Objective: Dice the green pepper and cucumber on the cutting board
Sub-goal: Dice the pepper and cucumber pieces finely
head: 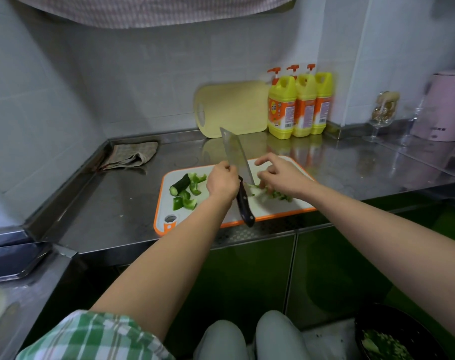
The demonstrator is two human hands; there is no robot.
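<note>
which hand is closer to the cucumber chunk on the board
Left. The left hand, gripping the knife, is just right of the cucumber chunk, pepper pieces between them. The right hand is farther right, beyond the blade, over the diced pile.

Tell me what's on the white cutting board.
A cucumber piece, green pepper chunks and diced bits. The left hand, right hand and knife cover part of the board; what's beneath can't be seen.

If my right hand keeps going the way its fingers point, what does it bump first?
Probably the knife, on the flat of its blade. The right hand points leftward at it, and the left hand holds the knife up there. Depth is hard to judge, so it might slip past.
</note>
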